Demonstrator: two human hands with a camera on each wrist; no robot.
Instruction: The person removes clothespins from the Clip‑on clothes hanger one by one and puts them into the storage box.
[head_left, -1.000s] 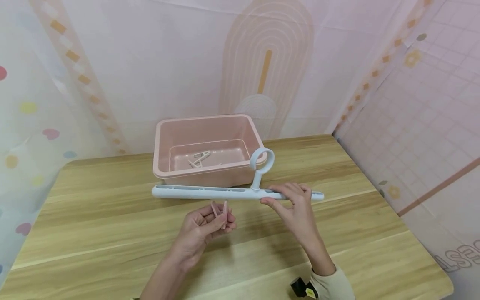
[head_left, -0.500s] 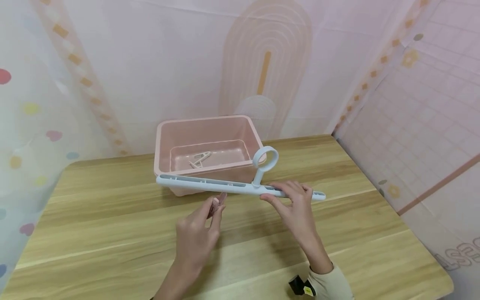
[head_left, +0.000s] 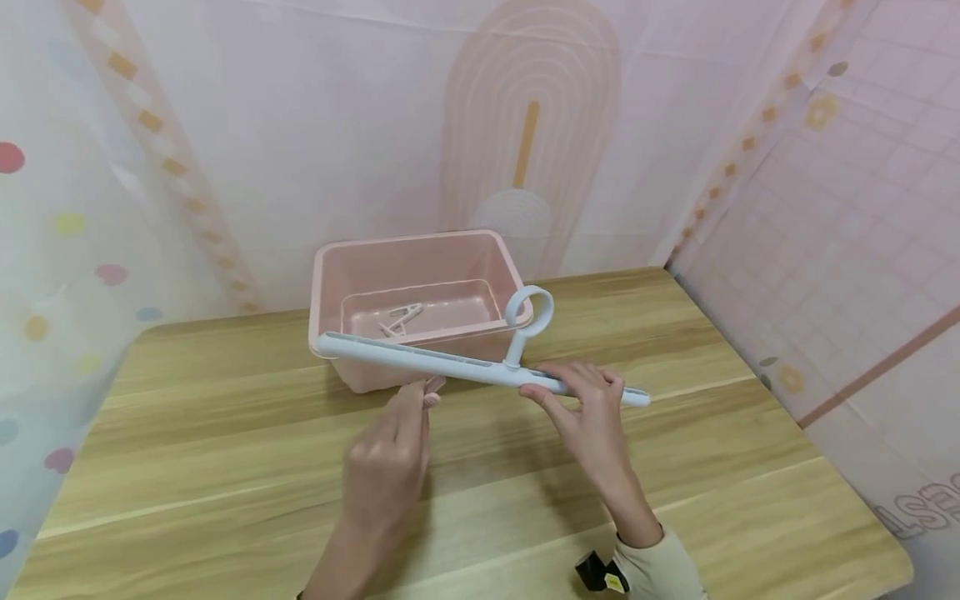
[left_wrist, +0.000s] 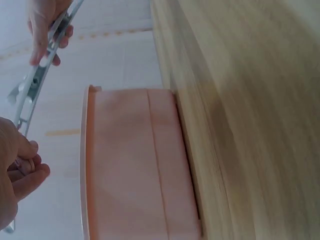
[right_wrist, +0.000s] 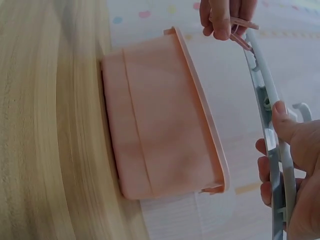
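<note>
Clipping step: left hand (head_left: 386,467) pinches pink clip (right_wrist: 240,31) under hanger bar (head_left: 420,360); right hand (head_left: 588,412) grips bar. Next: align clip to slot.

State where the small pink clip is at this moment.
In the head view the pink clip is pinched in the left hand, just under the pale blue hanger bar that the right hand holds in front of the pink basin.

lighting bright, soft, even; source not visible. faint diffuse shadows on desk (head_left: 225,433) beneath both arms. no hard glare. head view: wide-angle bending at edges, left hand (head_left: 386,467) slightly motion-blurred. wrist views: desk grain smeared, near hand soft, pink tub (right_wrist: 160,120) edges fairly sharp, backdrop washed out.
</note>
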